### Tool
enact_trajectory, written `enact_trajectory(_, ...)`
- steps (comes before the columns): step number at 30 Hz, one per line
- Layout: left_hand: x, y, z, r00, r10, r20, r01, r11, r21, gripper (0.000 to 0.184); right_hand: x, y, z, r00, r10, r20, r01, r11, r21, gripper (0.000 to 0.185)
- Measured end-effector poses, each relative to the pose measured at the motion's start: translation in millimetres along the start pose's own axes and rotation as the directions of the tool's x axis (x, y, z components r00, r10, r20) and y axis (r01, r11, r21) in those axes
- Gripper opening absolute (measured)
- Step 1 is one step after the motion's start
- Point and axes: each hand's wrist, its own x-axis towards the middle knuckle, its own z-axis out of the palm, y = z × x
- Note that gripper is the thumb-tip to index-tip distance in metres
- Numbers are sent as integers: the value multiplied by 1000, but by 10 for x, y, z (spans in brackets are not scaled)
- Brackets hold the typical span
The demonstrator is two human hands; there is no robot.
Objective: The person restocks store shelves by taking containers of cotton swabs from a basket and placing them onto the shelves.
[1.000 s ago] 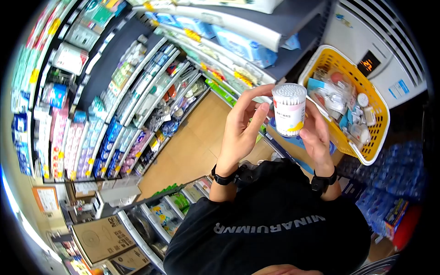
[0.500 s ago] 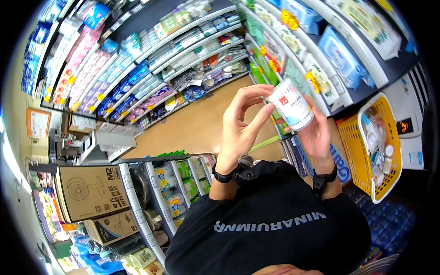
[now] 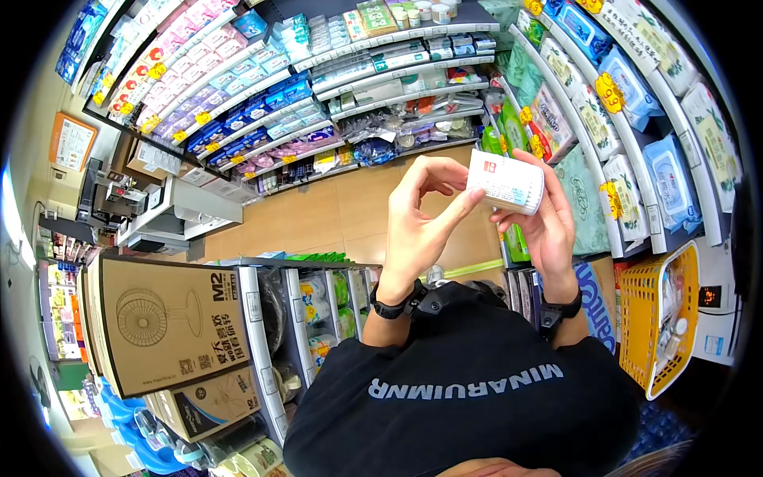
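In front of my chest is a small white tub of cotton swabs [image 3: 506, 182] with a red label mark and printed text, tilted on its side. My right hand [image 3: 554, 226] is closed around its right end and underside from behind. At the left end, my left hand [image 3: 421, 222] pinches the tub's edge between thumb and fingers. Part of the right fingers is hidden behind the tub. Both wrists carry black bands.
Packed shelves [image 3: 381, 87] curve ahead, and wipes packs [image 3: 671, 179] line the right side. A yellow basket [image 3: 640, 318] with items stands at my right. Fan boxes [image 3: 171, 326] top a shelf unit at left. Tan floor [image 3: 318, 215] lies between.
The tub has turned from nearly upright to lying more sideways, its label shifting round. My left thumb has moved onto its lower left edge. The camera view has swung.
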Motion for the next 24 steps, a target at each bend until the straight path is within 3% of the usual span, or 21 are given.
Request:
enact_trajectory(5,87,-133,-170,1000,8,-25,-9,1000,-28,26,151,96,144,1000,1,-27,-2,1000,-24,49)
enact_trajectory(15,386,-388,-151,992,-118,-45,114,989,-90,24,454,103,76,998,37,-44,-37,999,-1,49)
enact_trajectory(24,734,-693,165,972,-234,-15,231,969,-89,23,748,-29,-251,995,-84,-60,76,988,-132,50)
